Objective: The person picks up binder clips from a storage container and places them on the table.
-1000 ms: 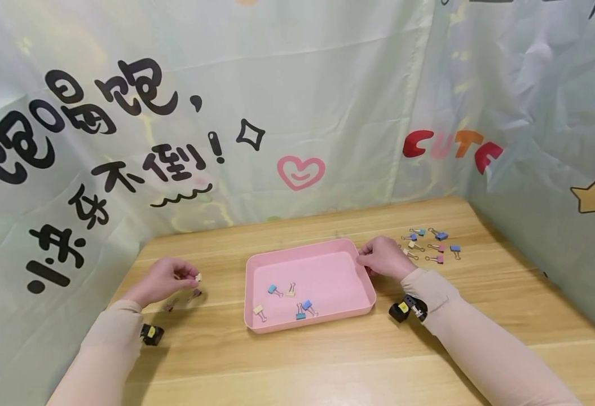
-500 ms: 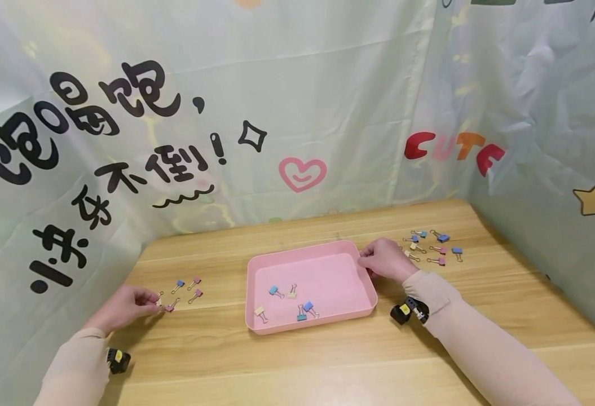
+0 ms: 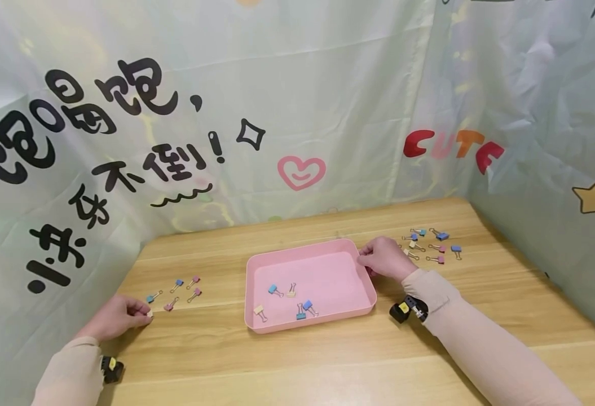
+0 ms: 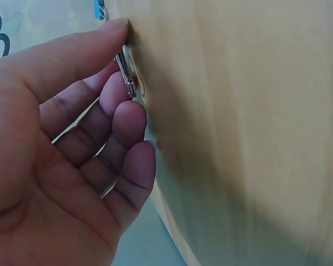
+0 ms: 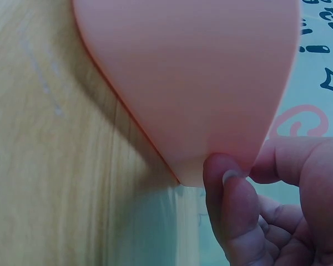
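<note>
At the table's left side my left hand [image 3: 117,317] pinches a small cream binder clip [image 3: 149,313] between thumb and fingers, close to the tabletop. In the left wrist view the metal handles [image 4: 126,76] of this clip show below the thumb tip. Just beyond the hand lie a teal binder clip [image 3: 150,298], a blue one [image 3: 176,285] and several pink ones [image 3: 194,294]. My right hand [image 3: 384,259] grips the right rim of a pink tray [image 3: 311,326], its thumb and fingers on either side of the wall [image 5: 194,88]. Several teal, cream and blue clips [image 3: 308,306] lie inside the tray.
Another group of blue, teal, cream and pink binder clips [image 3: 436,248] lies right of the tray, beyond my right hand. The wooden table [image 3: 277,366] is bounded by printed cloth [image 3: 353,113] at the back and sides.
My left hand has moved left and toward me with the cream clip, uncovering the clips that it had partly hidden. The right hand and the tray stay in place.
</note>
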Available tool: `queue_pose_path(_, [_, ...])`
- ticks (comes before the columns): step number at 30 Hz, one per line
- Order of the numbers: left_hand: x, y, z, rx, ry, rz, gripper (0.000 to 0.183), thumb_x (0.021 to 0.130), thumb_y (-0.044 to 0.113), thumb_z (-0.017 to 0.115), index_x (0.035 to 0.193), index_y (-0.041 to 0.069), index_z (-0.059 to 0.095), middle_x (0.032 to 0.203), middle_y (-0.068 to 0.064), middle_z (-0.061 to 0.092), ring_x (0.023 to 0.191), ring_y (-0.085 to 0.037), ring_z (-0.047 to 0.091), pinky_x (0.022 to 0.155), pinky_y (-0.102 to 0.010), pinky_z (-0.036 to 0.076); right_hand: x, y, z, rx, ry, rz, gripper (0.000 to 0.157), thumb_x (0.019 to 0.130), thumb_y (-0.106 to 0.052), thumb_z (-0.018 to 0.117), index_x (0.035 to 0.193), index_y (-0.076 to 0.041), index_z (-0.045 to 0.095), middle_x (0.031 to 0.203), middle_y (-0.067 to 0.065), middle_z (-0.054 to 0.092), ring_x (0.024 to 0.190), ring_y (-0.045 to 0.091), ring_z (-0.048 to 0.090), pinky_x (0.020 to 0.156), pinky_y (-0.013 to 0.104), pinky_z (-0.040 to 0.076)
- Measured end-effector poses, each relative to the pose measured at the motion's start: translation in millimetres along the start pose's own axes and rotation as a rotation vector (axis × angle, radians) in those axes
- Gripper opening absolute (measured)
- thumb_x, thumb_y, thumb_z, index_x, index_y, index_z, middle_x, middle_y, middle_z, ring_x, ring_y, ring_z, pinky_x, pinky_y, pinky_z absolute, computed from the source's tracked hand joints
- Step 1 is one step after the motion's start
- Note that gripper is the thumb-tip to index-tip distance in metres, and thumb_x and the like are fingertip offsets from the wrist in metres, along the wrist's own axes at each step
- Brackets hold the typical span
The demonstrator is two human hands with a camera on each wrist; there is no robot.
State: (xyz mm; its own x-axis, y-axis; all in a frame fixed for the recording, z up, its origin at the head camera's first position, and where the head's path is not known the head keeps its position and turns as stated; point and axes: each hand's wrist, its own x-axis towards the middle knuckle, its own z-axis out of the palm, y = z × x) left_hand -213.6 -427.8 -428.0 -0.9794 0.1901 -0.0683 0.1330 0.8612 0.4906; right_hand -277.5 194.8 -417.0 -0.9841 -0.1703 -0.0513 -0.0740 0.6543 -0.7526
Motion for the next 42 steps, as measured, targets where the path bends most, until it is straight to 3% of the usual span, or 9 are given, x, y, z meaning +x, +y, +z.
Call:
queue_pose_path(9, [-1.3, 6.6, -4.4, 0.029, 0.016, -0.034, 0.023, 0.079, 0.022, 0.078, 0.092, 0.005, 0.071, 0.078, 0.0, 0.063, 0.07, -0.009, 0.054, 0.062, -0.023, 0.046, 1.0, 0.0, -0.4, -0.004, -0.002, -0.007, 0.016, 0.086, -0.013, 0.063, 0.09, -0.002, 0.073, 0.069, 0.004, 0.067, 0.057, 0.015, 0.061, 0.053, 0.028, 0.052])
queue_pose_path(16, [9.2, 29.2, -10.7, 0.011, 0.053, -0.023, 0.033, 0.08, 0.023, 0.078, 0.1, -0.002, 0.069, 0.081, -0.002, 0.065, 0.074, -0.014, 0.058, 0.064, -0.024, 0.05, 1.0, -0.4, -0.6, -0.014, 0.003, -0.018, 0.015, 0.087, -0.012, 0.063, 0.09, -0.001, 0.073, 0.068, 0.003, 0.066, 0.055, 0.014, 0.06, 0.052, 0.028, 0.051])
queue_pose_path(21, [25.0, 59.8, -14.0, 0.007, 0.03, -0.008, 0.041, 0.081, 0.03, 0.077, 0.107, -0.001, 0.068, 0.086, -0.002, 0.065, 0.079, -0.016, 0.058, 0.067, -0.026, 0.051, 0.5, -1.1, -1.3, -0.009, 0.005, -0.001, 0.016, 0.087, -0.013, 0.064, 0.091, -0.001, 0.072, 0.07, 0.004, 0.067, 0.056, 0.014, 0.061, 0.053, 0.028, 0.052])
queue_pose_path(27, [45.3, 99.3, -10.4, 0.051, 0.026, 0.077, 0.027, 0.083, 0.032, 0.075, 0.098, 0.009, 0.072, 0.083, 0.003, 0.066, 0.076, -0.013, 0.059, 0.068, -0.029, 0.049, -0.7, -1.9, -0.3, -0.001, 0.002, -0.007, 0.015, 0.087, -0.012, 0.063, 0.091, 0.0, 0.072, 0.07, 0.004, 0.067, 0.057, 0.015, 0.061, 0.053, 0.028, 0.052])
queue_pose_path(38, [82.3, 175.3, 9.6, -0.007, -0.036, 0.233, 0.025, 0.081, 0.024, 0.078, 0.098, 0.007, 0.072, 0.084, 0.003, 0.068, 0.078, -0.012, 0.062, 0.071, -0.03, 0.052, -1.3, -2.1, -1.0, 0.003, 0.004, -0.007, 0.016, 0.087, -0.012, 0.064, 0.091, 0.0, 0.072, 0.071, 0.004, 0.067, 0.058, 0.014, 0.062, 0.054, 0.028, 0.052])
queue_pose_path(42, [95.6, 203.1, 20.6, 0.027, -0.076, 0.313, 0.023, 0.08, 0.022, 0.079, 0.096, 0.006, 0.073, 0.081, 0.005, 0.068, 0.075, -0.01, 0.061, 0.071, -0.029, 0.052, -1.1, -1.9, -0.3, 0.009, 0.005, -0.012, 0.016, 0.086, -0.011, 0.063, 0.091, 0.0, 0.072, 0.071, 0.005, 0.068, 0.058, 0.014, 0.062, 0.054, 0.029, 0.053])
